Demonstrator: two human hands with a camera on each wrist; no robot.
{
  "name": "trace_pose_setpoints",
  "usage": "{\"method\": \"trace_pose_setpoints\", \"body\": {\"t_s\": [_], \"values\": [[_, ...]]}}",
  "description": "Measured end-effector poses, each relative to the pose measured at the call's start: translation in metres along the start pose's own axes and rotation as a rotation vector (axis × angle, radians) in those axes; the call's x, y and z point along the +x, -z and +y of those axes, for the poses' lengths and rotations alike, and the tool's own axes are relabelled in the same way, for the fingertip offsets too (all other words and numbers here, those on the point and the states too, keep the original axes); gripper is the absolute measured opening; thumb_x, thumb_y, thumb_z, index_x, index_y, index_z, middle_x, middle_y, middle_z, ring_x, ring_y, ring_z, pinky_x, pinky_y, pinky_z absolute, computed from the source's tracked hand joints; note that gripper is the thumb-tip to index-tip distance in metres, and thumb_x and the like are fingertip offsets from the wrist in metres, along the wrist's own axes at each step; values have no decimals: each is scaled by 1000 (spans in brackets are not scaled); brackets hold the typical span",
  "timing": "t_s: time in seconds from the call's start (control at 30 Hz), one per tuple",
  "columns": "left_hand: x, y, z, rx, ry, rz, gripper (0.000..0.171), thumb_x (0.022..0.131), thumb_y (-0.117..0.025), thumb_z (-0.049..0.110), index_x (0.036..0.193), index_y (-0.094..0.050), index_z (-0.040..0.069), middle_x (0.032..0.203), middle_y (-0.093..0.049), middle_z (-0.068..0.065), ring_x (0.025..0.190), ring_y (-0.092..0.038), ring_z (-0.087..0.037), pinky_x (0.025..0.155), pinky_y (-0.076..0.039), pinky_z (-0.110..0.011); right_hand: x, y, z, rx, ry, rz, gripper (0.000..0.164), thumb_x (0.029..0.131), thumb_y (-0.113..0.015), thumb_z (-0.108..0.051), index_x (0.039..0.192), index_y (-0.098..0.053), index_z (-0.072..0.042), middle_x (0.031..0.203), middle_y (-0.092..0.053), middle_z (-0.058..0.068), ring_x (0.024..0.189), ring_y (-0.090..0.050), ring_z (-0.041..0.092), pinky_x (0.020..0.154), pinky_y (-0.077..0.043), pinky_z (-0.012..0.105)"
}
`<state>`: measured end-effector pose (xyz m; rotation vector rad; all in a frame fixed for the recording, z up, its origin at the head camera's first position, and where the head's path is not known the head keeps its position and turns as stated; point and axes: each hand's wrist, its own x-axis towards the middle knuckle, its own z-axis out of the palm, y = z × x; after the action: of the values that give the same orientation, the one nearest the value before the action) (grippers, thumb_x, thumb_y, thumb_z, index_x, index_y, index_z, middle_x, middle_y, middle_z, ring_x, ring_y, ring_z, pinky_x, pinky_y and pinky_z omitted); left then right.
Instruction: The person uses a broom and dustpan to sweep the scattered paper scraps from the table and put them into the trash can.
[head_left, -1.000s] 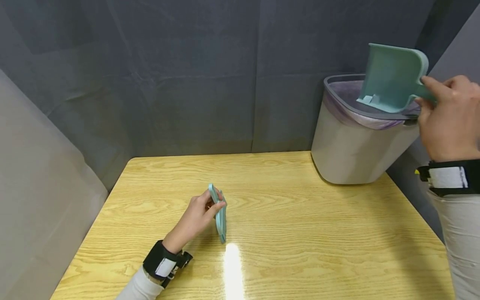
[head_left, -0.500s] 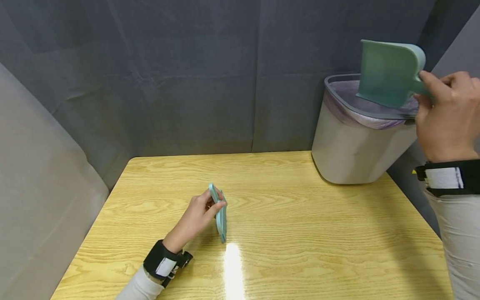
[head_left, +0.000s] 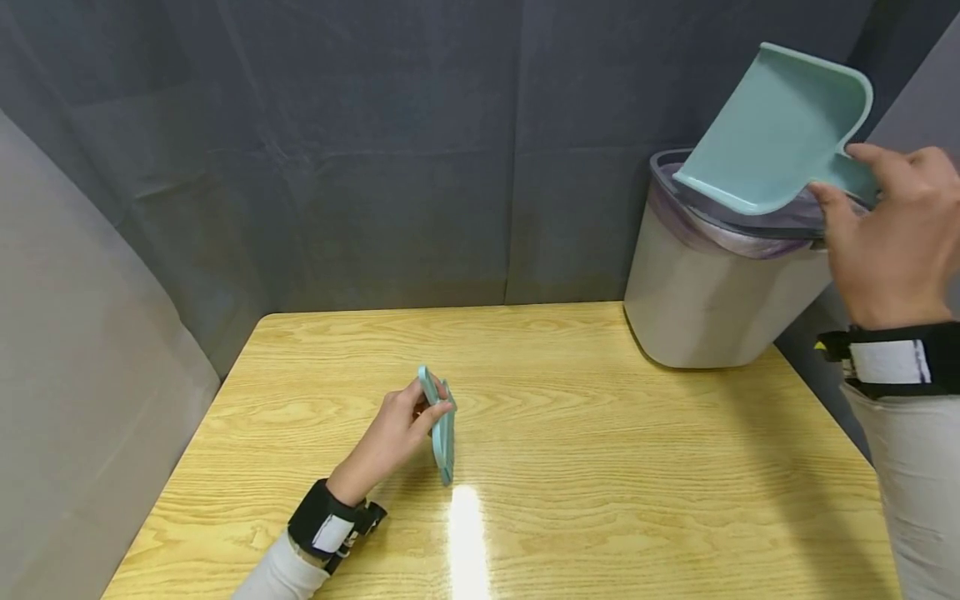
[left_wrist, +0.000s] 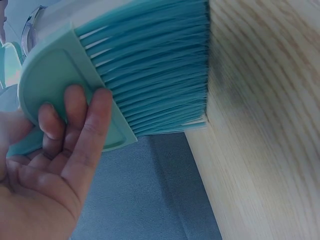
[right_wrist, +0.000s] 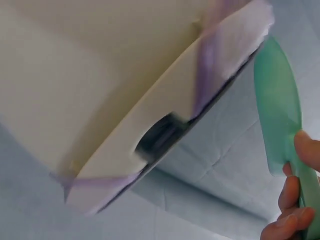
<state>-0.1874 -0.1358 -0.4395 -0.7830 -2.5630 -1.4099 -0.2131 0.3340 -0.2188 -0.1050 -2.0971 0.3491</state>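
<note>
My left hand [head_left: 390,437] grips a small teal hand brush [head_left: 442,446] on the table. In the left wrist view its fingers curl over the brush head, and the blue bristles [left_wrist: 155,70] press tip-first against the wood. High on the right, my right hand [head_left: 896,225] pinches the handle of a teal dustpan [head_left: 780,133]. The pan is tilted above the mouth of a pale bin [head_left: 720,292], its inner face bare of visible scraps. In the right wrist view the dustpan [right_wrist: 277,110] appears edge-on beside the bin's rim [right_wrist: 170,135].
The bin has a dark grey rim and a purplish liner bag [head_left: 742,242], and stands at the back right corner of the wooden table [head_left: 570,467]. A dark cloth [head_left: 390,167] hangs behind; a pale cloth wall [head_left: 90,375] is at the left.
The dustpan has tipped and risen over the bin, its inner face now turned more to view. Small white scraps on it a second ago are gone. The left hand and brush stay put.
</note>
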Motion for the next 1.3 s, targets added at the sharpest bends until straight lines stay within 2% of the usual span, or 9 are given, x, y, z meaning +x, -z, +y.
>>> {"method": "trace_pose_setpoints", "body": {"t_s": [0.1,0.23,0.4,0.5,0.63,0.77,0.93,1.1,1.3], "values": [[0,-1,0,5,-4,0,13,106,-61,18,112,-58,8,96,-67,-9,68,-58,-11,61,-52,-28,-1,-1,-2,48,50,41,44,101,-71,-26,133,-66,3,109,-62,36,102,-56,51,86,-34,40],[-1,-1,-1,8,-14,2,12,106,-60,18,113,-58,8,97,-67,-7,73,-62,-12,65,-53,-29,-4,-2,-12,124,75,53,44,97,-76,-28,129,-70,0,109,-68,34,96,-60,49,84,-29,31],[0,0,-2,7,-19,4,13,106,-60,17,113,-57,7,102,-68,-6,84,-67,-13,70,-55,-30,-14,-6,-31,222,153,11,44,94,-80,-25,129,-70,1,110,-70,32,89,-61,41,77,-25,17],[0,1,-2,12,-16,4,13,107,-59,16,114,-57,6,104,-69,-7,86,-69,-17,71,-56,-31,-23,-11,-43,287,186,-37,44,90,-84,-23,127,-72,-1,109,-71,28,85,-59,18,74,-27,13],[-1,1,-2,13,6,8,13,106,-59,15,114,-58,5,107,-70,-10,94,-72,-22,76,-58,-33,-38,-19,-55,337,253,-134,40,88,-85,-21,122,-75,-2,100,-73,21,77,-50,5,67,-31,17],[-1,2,-2,17,20,11,12,106,-60,15,113,-58,6,109,-71,-11,100,-72,-25,80,-59,-36,-61,-29,-63,331,307,-266,36,90,-83,-23,122,-76,-7,93,-72,12,70,-56,19,60,-34,23],[-1,4,-2,35,17,14,8,107,-59,13,113,-57,7,107,-71,-11,100,-72,-26,81,-60,-40,-93,-46,-68,331,322,-396,33,91,-83,-25,119,-77,-10,88,-70,3,67,-54,15,55,-40,30],[-1,3,-2,44,30,24,7,107,-59,13,112,-57,8,105,-71,-11,99,-72,-26,80,-60,-40,-122,-67,-66,381,324,-493,29,90,-83,-24,115,-77,-10,95,-74,2,67,-57,13,57,-44,32],[-1,2,-3,64,40,40,6,105,-61,12,109,-58,9,102,-72,-10,94,-73,-25,76,-60,-37,-156,-86,-63,453,255,-655,30,92,-81,-26,117,-77,-10,112,-75,6,86,-68,19,70,-54,40]]}}
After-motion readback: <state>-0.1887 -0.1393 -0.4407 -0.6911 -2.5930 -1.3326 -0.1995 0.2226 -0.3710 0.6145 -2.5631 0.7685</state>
